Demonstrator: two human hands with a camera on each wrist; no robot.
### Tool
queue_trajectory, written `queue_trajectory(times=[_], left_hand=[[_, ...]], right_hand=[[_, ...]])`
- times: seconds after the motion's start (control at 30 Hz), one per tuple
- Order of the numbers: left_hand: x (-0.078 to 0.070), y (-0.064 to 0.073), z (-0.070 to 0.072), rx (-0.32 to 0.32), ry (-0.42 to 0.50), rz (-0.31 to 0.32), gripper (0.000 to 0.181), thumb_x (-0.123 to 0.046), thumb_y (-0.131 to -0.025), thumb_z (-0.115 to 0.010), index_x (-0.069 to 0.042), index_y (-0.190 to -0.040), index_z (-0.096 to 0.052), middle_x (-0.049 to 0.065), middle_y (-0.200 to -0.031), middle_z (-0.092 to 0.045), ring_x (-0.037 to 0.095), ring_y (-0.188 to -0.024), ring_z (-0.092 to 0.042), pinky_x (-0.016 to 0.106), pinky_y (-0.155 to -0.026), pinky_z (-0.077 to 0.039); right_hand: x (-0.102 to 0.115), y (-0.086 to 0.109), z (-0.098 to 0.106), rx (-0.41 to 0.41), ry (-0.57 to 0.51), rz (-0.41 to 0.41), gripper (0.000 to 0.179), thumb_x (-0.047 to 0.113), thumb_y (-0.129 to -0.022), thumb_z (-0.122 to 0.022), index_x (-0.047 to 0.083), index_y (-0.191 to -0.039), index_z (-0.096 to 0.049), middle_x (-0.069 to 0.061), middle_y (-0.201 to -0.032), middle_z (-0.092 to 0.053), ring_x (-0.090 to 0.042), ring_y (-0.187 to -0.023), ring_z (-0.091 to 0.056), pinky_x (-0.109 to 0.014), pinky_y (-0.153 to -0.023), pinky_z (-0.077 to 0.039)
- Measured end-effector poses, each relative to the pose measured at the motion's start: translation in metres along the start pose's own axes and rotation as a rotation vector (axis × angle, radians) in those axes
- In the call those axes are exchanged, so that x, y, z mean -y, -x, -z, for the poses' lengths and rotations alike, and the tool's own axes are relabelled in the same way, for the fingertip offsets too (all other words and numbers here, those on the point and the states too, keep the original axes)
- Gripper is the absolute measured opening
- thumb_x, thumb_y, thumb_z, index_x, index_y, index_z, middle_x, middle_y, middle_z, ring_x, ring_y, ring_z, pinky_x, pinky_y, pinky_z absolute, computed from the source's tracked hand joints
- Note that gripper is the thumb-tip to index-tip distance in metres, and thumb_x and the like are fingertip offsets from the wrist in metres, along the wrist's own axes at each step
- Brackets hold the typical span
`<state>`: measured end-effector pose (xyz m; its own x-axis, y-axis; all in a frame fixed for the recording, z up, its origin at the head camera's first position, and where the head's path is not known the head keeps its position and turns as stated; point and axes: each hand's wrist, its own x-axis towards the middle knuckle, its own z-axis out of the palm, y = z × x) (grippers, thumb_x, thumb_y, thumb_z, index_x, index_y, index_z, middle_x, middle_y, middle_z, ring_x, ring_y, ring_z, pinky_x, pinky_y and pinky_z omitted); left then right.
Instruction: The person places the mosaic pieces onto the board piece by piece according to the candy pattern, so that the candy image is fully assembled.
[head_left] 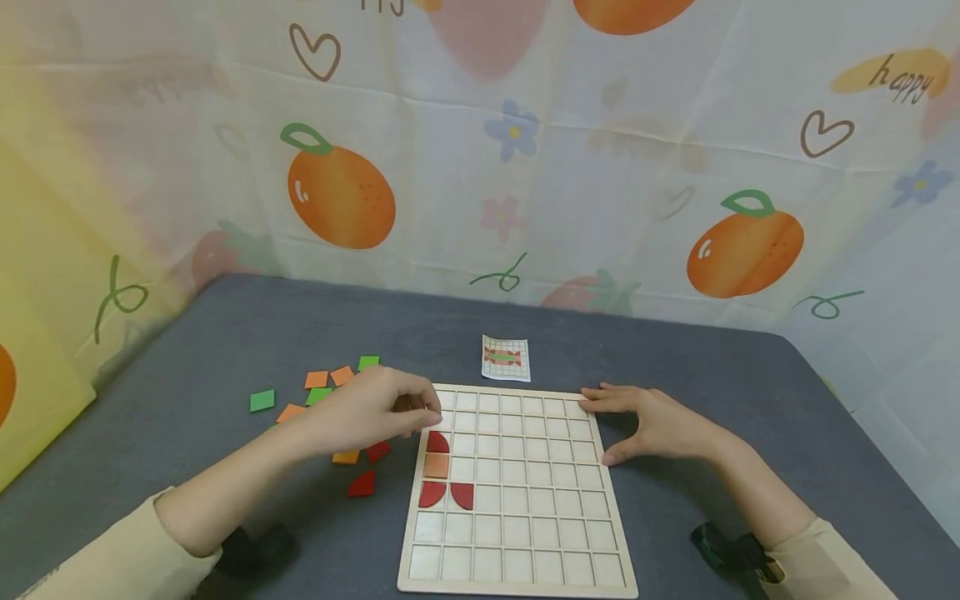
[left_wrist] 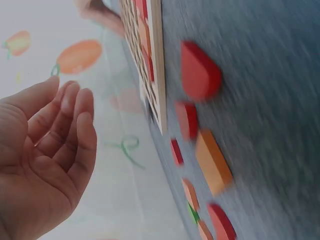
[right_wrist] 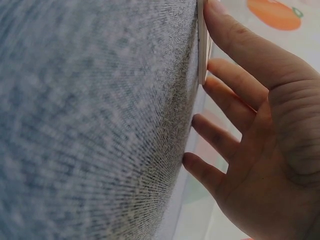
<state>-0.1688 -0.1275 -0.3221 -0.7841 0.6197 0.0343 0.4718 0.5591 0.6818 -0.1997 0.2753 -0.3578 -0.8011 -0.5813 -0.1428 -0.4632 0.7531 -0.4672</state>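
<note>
A wooden grid board lies in front of me. In its left columns sit a red quarter-circle tile, an orange square tile and two more red tiles lower down. Over the board's upper left edge hovers my left hand, its fingers loosely bent; the left wrist view shows nothing between thumb and fingertips. My right hand has its fingers spread at the board's right edge, thumb and forefinger touching the frame. In the right wrist view the other fingertips rest on the table.
Left of the board are scattered loose tiles, among them a green square, an orange square and a red piece. Beyond the board's far edge lies a small pattern card. A printed curtain hangs behind the grey table.
</note>
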Motion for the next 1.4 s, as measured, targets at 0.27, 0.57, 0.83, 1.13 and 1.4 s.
queue_trajectory(times=[0.27, 0.57, 0.83, 1.13, 1.4], left_hand=[[0.021, 0.015, 0.028, -0.153, -0.025, 0.084, 0.007, -0.024, -0.095, -0.066, -0.021, -0.092, -0.071, 0.0, -0.079, -0.069, 0.018, -0.072, -0.062, 0.023, -0.065, -0.048], [0.057, 0.025, 0.049, -0.288, -0.038, 0.199, 0.019, -0.03, -0.097, -0.063, -0.015, -0.102, -0.072, 0.006, -0.096, -0.072, 0.022, -0.086, -0.067, 0.027, -0.072, -0.052], [0.088, 0.021, 0.048, -0.287, -0.051, 0.283, 0.032, -0.033, -0.097, -0.062, -0.013, -0.121, -0.065, 0.013, -0.125, -0.065, 0.034, -0.111, -0.065, 0.043, -0.086, -0.055], [0.101, 0.004, 0.032, -0.18, -0.168, 0.065, 0.033, -0.02, -0.093, -0.068, -0.011, -0.125, -0.066, 0.011, -0.131, -0.063, 0.031, -0.12, -0.056, 0.051, -0.097, -0.048], [0.084, -0.01, 0.019, -0.075, -0.279, -0.031, 0.034, -0.015, -0.094, -0.066, -0.008, -0.128, -0.065, 0.011, -0.134, -0.062, 0.033, -0.126, -0.055, 0.052, -0.104, -0.046]], right_hand=[[0.001, 0.0, 0.0, -0.002, -0.006, -0.004, 0.086, 0.057, -0.069, -0.081, 0.021, -0.142, -0.054, -0.003, -0.155, -0.046, -0.039, -0.149, -0.031, -0.069, -0.112, -0.028], [0.003, 0.0, 0.001, -0.001, -0.001, -0.008, 0.085, 0.057, -0.07, -0.08, 0.021, -0.142, -0.054, -0.003, -0.155, -0.046, -0.04, -0.149, -0.031, -0.069, -0.111, -0.028], [0.004, 0.001, 0.001, -0.011, 0.002, 0.007, 0.083, 0.056, -0.07, -0.08, 0.02, -0.141, -0.055, -0.005, -0.154, -0.047, -0.042, -0.147, -0.032, -0.07, -0.11, -0.029], [0.003, 0.002, 0.001, -0.014, 0.008, 0.006, 0.084, 0.058, -0.07, -0.08, 0.02, -0.141, -0.056, -0.003, -0.154, -0.048, -0.041, -0.147, -0.033, -0.069, -0.11, -0.03], [0.003, 0.003, 0.001, -0.016, 0.004, 0.015, 0.082, 0.056, -0.071, -0.08, 0.02, -0.141, -0.056, -0.005, -0.153, -0.048, -0.043, -0.147, -0.033, -0.07, -0.109, -0.03]])
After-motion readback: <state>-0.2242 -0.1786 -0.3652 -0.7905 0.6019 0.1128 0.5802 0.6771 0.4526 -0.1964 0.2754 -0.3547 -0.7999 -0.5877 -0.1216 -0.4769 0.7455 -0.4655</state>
